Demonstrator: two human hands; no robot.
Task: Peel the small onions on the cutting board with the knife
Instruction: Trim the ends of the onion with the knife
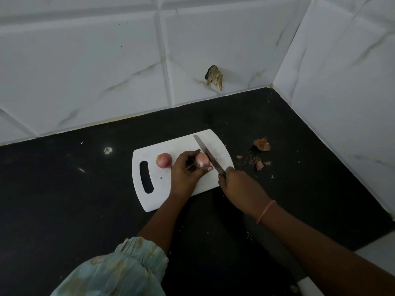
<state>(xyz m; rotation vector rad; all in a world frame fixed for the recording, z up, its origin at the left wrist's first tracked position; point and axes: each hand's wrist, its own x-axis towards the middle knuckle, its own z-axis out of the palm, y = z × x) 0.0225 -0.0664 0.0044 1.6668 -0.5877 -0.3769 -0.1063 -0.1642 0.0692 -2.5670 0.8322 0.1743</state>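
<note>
On cutting board (181,146): left hand (186,173) pinches onion (203,159), root end toward palm; right hand (239,184) grips knife (208,155), blade against onion's right end. Second onion (164,160) lies left, untouched.

The left hand (185,174) covers the near side of the onion (202,159) it holds, so the root end is hard to see. The right hand (237,182) hides the knife (208,153) handle; only the blade shows. Can't tell if the blade touches the onion or sits just beside it. Both arms are cut off by the bottom edge. The bits of peel (259,164) on the tabletop (85,199) are too small to make out.
</note>
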